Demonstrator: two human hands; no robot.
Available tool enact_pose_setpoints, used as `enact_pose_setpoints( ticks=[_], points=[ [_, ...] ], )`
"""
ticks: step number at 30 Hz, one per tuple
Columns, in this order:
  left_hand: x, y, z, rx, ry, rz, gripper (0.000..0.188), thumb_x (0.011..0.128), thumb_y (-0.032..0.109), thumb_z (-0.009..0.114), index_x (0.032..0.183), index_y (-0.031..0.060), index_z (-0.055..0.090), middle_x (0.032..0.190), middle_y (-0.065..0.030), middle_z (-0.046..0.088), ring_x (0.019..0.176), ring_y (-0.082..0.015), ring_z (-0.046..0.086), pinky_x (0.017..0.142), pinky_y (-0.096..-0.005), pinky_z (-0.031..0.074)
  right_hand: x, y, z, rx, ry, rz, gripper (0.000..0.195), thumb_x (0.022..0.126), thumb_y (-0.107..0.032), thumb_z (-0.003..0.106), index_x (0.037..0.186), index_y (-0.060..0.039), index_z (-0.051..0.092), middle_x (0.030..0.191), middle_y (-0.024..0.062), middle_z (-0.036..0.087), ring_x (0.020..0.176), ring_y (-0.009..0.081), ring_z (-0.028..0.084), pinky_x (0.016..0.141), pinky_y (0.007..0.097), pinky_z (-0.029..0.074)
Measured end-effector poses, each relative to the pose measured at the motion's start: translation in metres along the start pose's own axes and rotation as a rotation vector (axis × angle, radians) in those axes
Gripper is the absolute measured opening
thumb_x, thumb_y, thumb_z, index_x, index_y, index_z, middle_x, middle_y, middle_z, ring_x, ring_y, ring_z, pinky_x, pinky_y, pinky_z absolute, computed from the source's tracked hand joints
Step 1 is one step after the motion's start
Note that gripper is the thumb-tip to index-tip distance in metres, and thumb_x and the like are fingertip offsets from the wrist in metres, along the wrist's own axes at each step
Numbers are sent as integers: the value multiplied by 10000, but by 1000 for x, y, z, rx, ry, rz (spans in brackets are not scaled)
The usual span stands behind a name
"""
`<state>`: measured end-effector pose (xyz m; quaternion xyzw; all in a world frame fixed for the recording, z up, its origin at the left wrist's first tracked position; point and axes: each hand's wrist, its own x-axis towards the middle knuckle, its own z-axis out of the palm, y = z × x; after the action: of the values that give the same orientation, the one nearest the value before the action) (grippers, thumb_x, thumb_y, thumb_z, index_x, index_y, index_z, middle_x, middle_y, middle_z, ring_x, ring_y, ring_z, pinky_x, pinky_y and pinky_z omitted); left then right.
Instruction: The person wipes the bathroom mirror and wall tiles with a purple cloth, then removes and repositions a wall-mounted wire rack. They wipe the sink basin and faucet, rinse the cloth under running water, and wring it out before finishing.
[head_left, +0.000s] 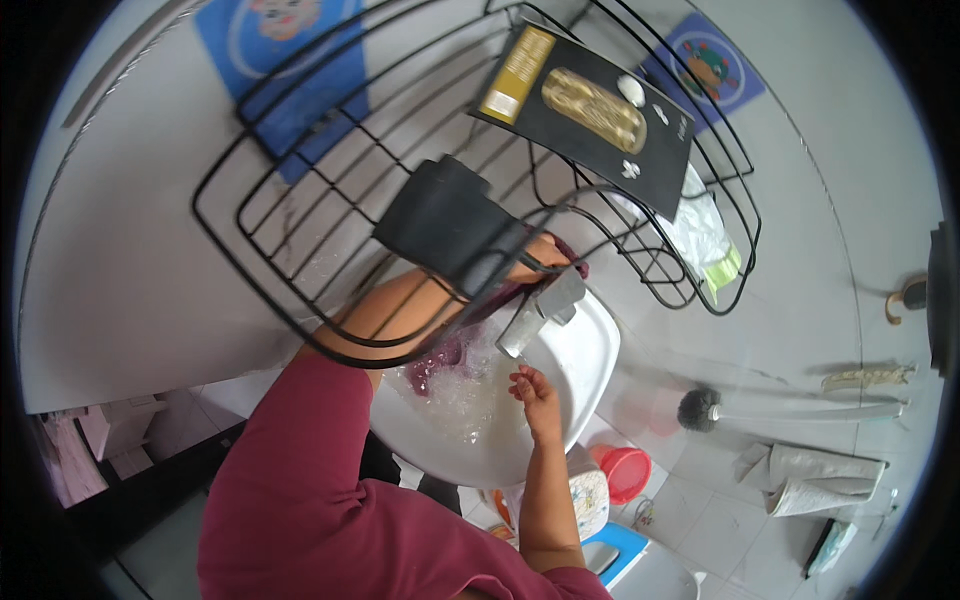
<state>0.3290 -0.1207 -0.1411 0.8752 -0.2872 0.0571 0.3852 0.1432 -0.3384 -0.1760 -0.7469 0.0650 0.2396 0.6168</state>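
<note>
My left hand (546, 255) is at the back of a white washbasin (600, 341), behind the metal faucet (541, 311). Its fingers are closed on a maroon cloth (504, 298), partly hidden by a wire rack and my own forearm. More of the wet cloth lies in sudsy water (457, 412) inside the basin. Just below the faucet's spout, my right hand (536, 394) hovers over the water with nothing in it, its fingers loosely curled and slightly apart.
A black wire rack (300, 337) juts out above the basin, holding a dark plastic object (450, 217) and a black card package (600, 112). A toilet brush (699, 409) and a grey cloth (825, 476) hang on the right wall. Below stands a red bucket (626, 474).
</note>
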Motion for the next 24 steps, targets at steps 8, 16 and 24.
enact_pose_setpoints(
  ticks=[8, 16, 24],
  points=[
    [-49, -47, -51, 104, 22, -437, 214, 787, 95, 529, 967, 78, 643, 984, -161, 624, 906, -293, 600, 780, -358, 456, -5, -45, -48, 13, 150, -230, 251, 869, -68, 546, 1094, 42, 556, 882, 71, 640, 763, 121, 586, 705, 239, 478],
    [11, 40, -12, -519, -144, -726, 223, 837, 171, 585, 1016, 39, 606, 815, -10, 537, 840, -118, 528, 755, -232, 414, 11, -54, -70, -155, 172, -345, 236, 846, -115, 578, 1047, 6, 602, 870, 127, 650, 774, 172, 612, 707, 278, 481],
    [-55, -10, -55, -403, 375, -877, 434, 699, -78, 405, 1088, -13, 586, 999, -91, 628, 808, -146, 597, 741, -249, 475, 33, -89, -85, -196, 222, -497, 191, 815, -120, 571, 956, -12, 639, 883, 164, 637, 778, 302, 614, 719, 340, 486]
  ],
)
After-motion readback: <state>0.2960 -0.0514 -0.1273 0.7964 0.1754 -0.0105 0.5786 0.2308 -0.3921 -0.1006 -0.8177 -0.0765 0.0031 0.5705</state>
